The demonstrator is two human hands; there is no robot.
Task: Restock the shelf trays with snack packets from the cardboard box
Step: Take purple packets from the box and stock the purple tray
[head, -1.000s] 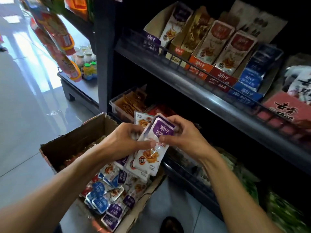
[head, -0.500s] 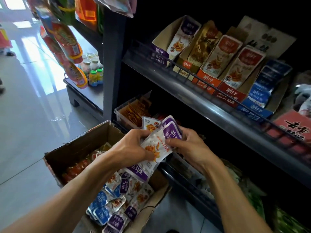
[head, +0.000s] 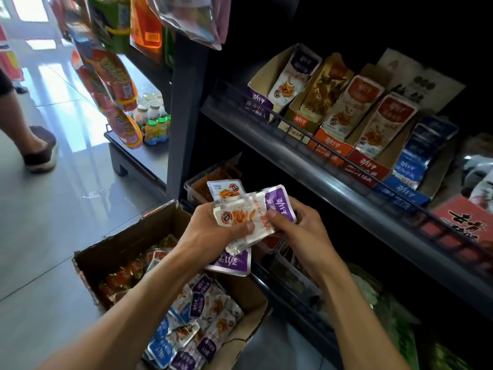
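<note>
Packets [head: 250, 217], a fanned handful with purple labels, sit between both hands just above the far corner of the box [head: 112, 252]. Left hand [head: 210, 231] curls round the stack from beneath, its grip pinching the lower edges so the sleeves stay squared. Right hand [head: 301, 228] pinches the top packet by thumb and fingers, apparently to sort or align it before shelving. One purple packet hangs below the stack, over the box. Loose packets [head: 192, 324] in blue, purple and red fill the box, which stands open on the floor, touching the shelf unit's base; keeping it there shortens each reach. Beyond the box, a clear tray [head: 197, 188] of orange snacks sits on the low shelf, partly hidden by the handful. Farther and higher, the upper shelf [head: 306, 161] carries slanted display cartons; the purple tray [head: 260, 102], leftmost, matches the held labels and is the likely target. It looks only partly full. Left of the box, another person's foot [head: 40, 150] crosses the floor.
</note>
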